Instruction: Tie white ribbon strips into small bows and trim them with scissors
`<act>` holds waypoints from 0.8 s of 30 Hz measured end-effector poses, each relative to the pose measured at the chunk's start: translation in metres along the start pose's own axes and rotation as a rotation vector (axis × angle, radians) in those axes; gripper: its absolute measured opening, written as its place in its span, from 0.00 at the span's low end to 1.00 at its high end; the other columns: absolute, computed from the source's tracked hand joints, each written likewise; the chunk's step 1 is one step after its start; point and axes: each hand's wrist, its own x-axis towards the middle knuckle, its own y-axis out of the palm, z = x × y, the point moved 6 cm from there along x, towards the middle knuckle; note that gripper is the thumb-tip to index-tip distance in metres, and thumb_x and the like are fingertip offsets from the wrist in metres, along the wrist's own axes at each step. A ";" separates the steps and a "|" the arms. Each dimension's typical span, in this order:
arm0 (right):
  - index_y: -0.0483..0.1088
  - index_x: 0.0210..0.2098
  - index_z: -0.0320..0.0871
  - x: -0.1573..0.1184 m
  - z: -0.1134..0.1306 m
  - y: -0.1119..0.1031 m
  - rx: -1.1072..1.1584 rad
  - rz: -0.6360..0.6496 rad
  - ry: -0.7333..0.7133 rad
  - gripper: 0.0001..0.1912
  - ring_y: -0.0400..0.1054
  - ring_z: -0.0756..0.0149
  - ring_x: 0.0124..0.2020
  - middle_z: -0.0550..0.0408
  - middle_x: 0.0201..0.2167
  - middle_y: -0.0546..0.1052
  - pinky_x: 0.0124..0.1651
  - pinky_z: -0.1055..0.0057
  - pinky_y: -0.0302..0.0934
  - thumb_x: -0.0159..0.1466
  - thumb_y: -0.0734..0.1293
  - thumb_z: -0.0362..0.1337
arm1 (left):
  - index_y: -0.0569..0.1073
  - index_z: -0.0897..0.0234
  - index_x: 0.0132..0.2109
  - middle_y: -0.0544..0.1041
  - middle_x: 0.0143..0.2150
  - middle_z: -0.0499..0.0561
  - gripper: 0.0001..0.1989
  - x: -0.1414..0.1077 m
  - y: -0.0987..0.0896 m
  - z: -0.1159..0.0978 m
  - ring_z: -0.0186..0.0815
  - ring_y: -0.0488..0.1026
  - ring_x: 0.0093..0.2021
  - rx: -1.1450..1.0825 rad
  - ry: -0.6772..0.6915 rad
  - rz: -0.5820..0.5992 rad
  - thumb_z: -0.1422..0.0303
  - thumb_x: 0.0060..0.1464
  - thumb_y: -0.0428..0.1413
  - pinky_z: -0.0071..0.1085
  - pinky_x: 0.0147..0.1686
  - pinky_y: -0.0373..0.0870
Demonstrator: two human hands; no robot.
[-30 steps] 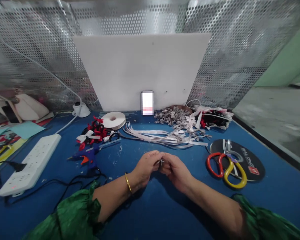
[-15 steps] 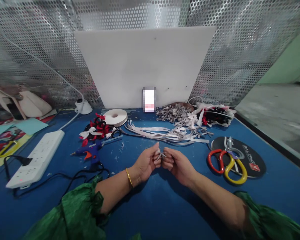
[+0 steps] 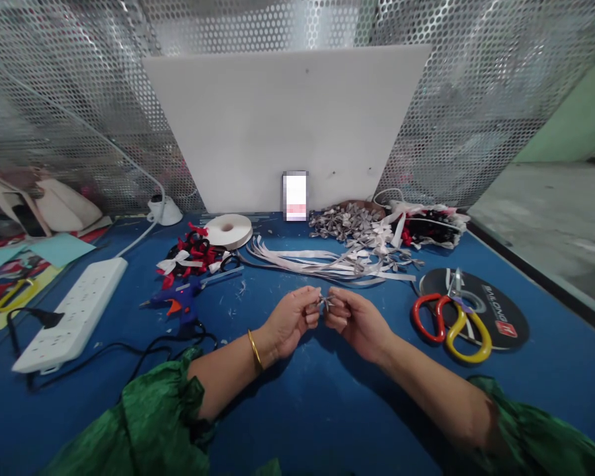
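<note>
small grey bow-like ribbon piece (image 3: 326, 303) btwn bare l. hand (image 3: 293, 320) & bare r. hand (image 3: 357, 324), over blue tabletop (image 3: 322, 423); fingertips of both pinched on it. prob. v. light, soft, bit slippery, easily crushed; best gripped at middle, w/ ends free.

Cannot make out the whole small grey ribbon piece (image 3: 326, 303), partly covered by bare left hand (image 3: 293, 318) and bare right hand (image 3: 361, 325). Cannot read the blurred, upright, white-and-pink rectangular screen (image 3: 295, 196). See crinkled green fabric sleeves (image 3: 146, 416) cut off below.
</note>
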 end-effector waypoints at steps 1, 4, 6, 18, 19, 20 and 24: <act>0.56 0.18 0.42 0.000 -0.001 -0.001 0.006 -0.016 0.002 0.21 0.38 0.75 0.19 0.66 0.17 0.47 0.23 0.73 0.42 0.57 0.71 0.40 | 0.62 0.65 0.29 0.56 0.22 0.40 0.16 0.000 0.001 0.000 0.23 0.52 0.20 0.005 -0.003 0.020 0.63 0.48 0.62 0.23 0.22 0.48; 0.58 0.20 0.42 -0.001 -0.002 0.000 -0.037 -0.027 -0.009 0.19 0.38 0.75 0.20 0.66 0.17 0.48 0.23 0.74 0.41 0.56 0.72 0.40 | 0.61 0.65 0.27 0.57 0.21 0.41 0.16 -0.001 0.004 0.001 0.23 0.53 0.20 0.030 -0.004 0.046 0.63 0.49 0.60 0.24 0.22 0.49; 0.58 0.21 0.42 -0.002 -0.002 0.002 -0.104 -0.012 -0.030 0.18 0.39 0.75 0.20 0.65 0.18 0.49 0.23 0.73 0.40 0.56 0.72 0.40 | 0.60 0.65 0.26 0.55 0.21 0.41 0.16 -0.001 0.003 0.002 0.23 0.53 0.20 0.058 0.007 0.026 0.64 0.48 0.60 0.24 0.22 0.48; 0.56 0.20 0.43 -0.001 -0.002 0.004 -0.183 -0.033 -0.102 0.20 0.40 0.75 0.21 0.65 0.19 0.49 0.23 0.73 0.38 0.56 0.71 0.41 | 0.57 0.64 0.24 0.54 0.20 0.41 0.15 0.001 -0.002 0.007 0.23 0.51 0.19 -0.003 0.003 -0.013 0.66 0.49 0.57 0.23 0.21 0.49; 0.56 0.20 0.43 -0.001 -0.002 0.004 -0.178 -0.033 -0.099 0.19 0.40 0.75 0.21 0.65 0.19 0.49 0.23 0.73 0.38 0.57 0.71 0.41 | 0.58 0.64 0.25 0.54 0.20 0.41 0.15 0.002 -0.002 0.007 0.23 0.51 0.19 -0.006 -0.001 -0.014 0.66 0.49 0.57 0.23 0.21 0.49; 0.56 0.20 0.43 -0.001 -0.002 0.004 -0.177 -0.025 -0.094 0.19 0.40 0.75 0.21 0.65 0.19 0.50 0.23 0.73 0.38 0.57 0.70 0.41 | 0.58 0.64 0.25 0.55 0.20 0.41 0.14 0.002 -0.003 0.007 0.23 0.51 0.19 -0.007 -0.007 -0.014 0.67 0.49 0.58 0.23 0.21 0.49; 0.53 0.19 0.43 -0.001 -0.001 0.008 -0.184 0.042 -0.088 0.21 0.39 0.76 0.19 0.66 0.17 0.48 0.23 0.72 0.37 0.56 0.70 0.39 | 0.61 0.66 0.26 0.55 0.21 0.41 0.13 0.002 -0.003 0.006 0.22 0.51 0.20 -0.021 -0.017 0.012 0.68 0.45 0.60 0.22 0.21 0.46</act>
